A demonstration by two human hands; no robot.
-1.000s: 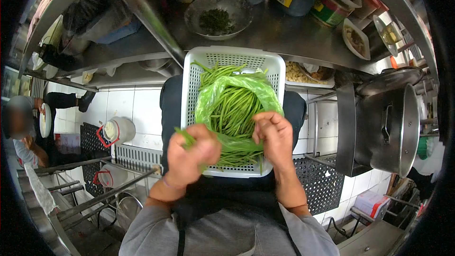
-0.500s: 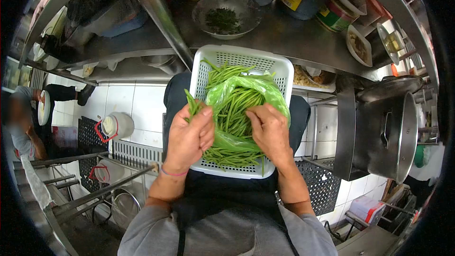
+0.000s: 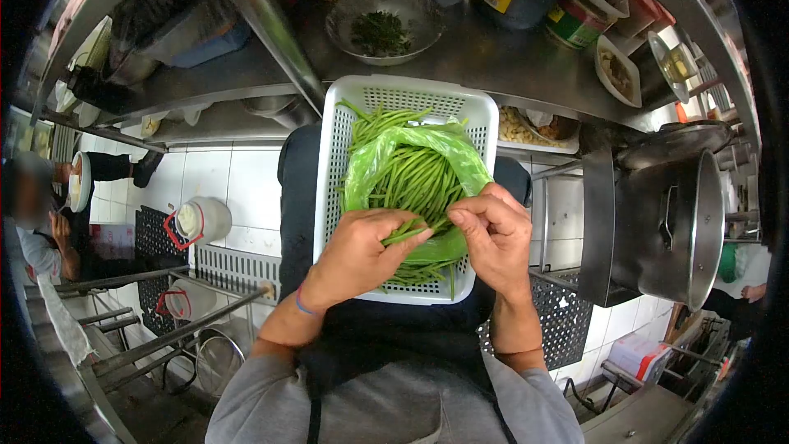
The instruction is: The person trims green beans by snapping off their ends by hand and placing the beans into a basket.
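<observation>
A white plastic basket [image 3: 329, 123] rests on my lap. Inside it lies a green plastic bag [image 3: 366, 156], its mouth spread around a heap of green beans [image 3: 415, 177]. More beans lie loose in the basket, behind and in front of the bag. My left hand [image 3: 366, 247] is closed around a few green beans, their tips showing past the thumb. Close to those tips, my right hand [image 3: 496, 234] pinches with thumb and forefinger at the end of a bean, over the bag's near right edge.
Ahead is a steel counter [image 3: 485, 66] with a bowl of chopped greens [image 3: 382, 29] and several containers. A large steel pot [image 3: 670, 230] stands at the right. On the floor at left is a white tub [image 3: 205, 219]. Another person [image 3: 49, 230] holds a plate at far left.
My left hand has moved right and nearer my body, in front of the bag. My right hand has left the bean heap and come towards the left hand, now pinching a bean end.
</observation>
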